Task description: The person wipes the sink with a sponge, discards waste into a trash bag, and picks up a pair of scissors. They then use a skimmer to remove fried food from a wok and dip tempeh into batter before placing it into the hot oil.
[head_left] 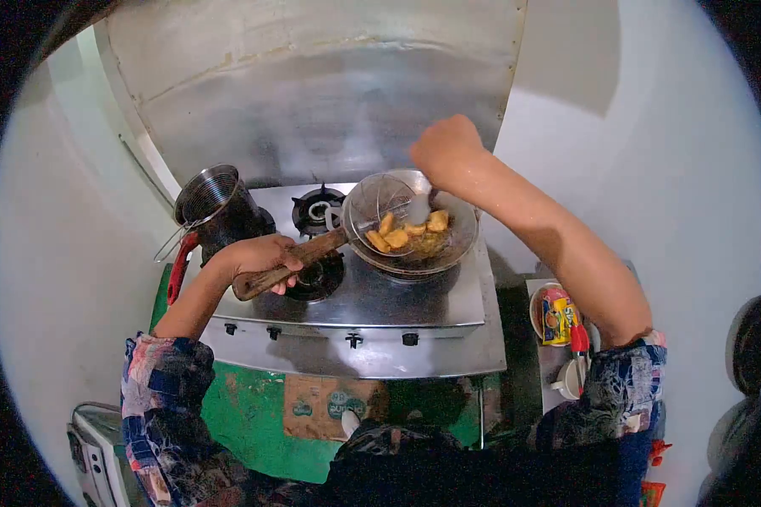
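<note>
My left hand (272, 260) is closed round the wooden handle of a mesh skimmer (374, 201), which lies over the left side of a wok (458, 241). Golden fried pieces (395, 237) sit in and beside the mesh, with bubbling oil around them. Raised above the wok's back rim, my right hand (450, 150) is bent into a fist. A greyish metal spatula (418, 209) shows below it, blade down among the pieces; the grip itself is hidden behind the hand.
A dark pot (228, 228) with a wire basket and red handle (182, 269) stands at the stove's left. Two bare burners (317, 211) lie between. On the right, a side table holds a bowl with yellow packets (556, 317) and a white cup (570, 378). Flattened cardboard (313, 406) covers the floor.
</note>
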A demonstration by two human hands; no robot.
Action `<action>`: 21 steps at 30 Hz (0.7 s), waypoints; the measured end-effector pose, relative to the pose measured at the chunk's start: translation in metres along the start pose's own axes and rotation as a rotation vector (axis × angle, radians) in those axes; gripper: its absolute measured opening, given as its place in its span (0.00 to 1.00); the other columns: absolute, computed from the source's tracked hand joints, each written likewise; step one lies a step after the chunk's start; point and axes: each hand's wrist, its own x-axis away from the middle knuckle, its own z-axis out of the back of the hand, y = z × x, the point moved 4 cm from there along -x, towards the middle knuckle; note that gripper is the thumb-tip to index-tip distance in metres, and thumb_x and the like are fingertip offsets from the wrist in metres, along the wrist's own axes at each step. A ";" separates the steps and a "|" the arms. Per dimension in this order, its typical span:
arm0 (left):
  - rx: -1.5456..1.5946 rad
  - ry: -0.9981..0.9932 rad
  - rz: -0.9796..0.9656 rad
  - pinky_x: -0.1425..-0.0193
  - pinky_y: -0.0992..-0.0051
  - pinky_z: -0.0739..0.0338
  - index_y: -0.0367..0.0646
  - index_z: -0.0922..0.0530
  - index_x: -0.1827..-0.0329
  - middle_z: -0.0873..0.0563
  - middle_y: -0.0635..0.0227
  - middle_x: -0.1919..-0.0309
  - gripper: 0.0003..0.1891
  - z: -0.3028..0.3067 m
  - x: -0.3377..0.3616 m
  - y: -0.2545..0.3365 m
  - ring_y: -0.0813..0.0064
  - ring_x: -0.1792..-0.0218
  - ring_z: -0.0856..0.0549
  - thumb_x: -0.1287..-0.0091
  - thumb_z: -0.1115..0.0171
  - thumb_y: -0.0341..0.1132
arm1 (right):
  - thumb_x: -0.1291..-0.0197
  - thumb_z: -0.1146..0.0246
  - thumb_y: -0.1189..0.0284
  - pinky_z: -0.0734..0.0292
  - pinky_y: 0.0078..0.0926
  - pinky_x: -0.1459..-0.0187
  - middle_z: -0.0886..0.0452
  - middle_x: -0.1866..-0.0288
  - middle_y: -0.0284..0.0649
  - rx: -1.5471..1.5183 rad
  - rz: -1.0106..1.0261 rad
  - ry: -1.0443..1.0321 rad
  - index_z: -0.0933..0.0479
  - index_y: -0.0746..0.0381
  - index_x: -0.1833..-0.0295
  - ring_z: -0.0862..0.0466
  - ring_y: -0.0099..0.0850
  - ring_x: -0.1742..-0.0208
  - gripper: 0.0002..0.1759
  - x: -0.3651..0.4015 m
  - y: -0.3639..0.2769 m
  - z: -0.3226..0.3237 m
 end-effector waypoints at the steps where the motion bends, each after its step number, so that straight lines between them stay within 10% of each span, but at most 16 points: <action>1: -0.001 -0.002 0.002 0.77 0.72 0.21 0.34 0.32 0.52 0.21 0.60 0.75 0.13 0.001 -0.002 -0.001 0.69 0.80 0.19 0.37 0.45 0.31 | 0.51 0.39 0.69 0.23 0.32 0.68 0.16 0.66 0.38 0.026 -0.014 0.073 0.17 0.55 0.67 0.16 0.35 0.63 0.07 0.000 0.005 -0.014; 7: -0.005 0.005 -0.010 0.76 0.73 0.21 0.34 0.31 0.53 0.20 0.60 0.74 0.13 -0.001 -0.003 -0.003 0.69 0.79 0.19 0.37 0.45 0.30 | 0.56 0.37 0.71 0.26 0.30 0.73 0.16 0.71 0.37 0.007 -0.184 0.062 0.17 0.55 0.73 0.16 0.34 0.67 0.04 -0.009 0.013 -0.096; 21: 0.203 -0.023 -0.075 0.76 0.77 0.22 0.38 0.31 0.51 0.19 0.64 0.72 0.15 -0.028 -0.009 -0.023 0.75 0.77 0.19 0.38 0.42 0.35 | 0.50 0.41 0.69 0.22 0.34 0.68 0.16 0.67 0.40 -0.020 -0.010 0.113 0.16 0.57 0.68 0.16 0.36 0.63 0.08 0.024 -0.022 -0.026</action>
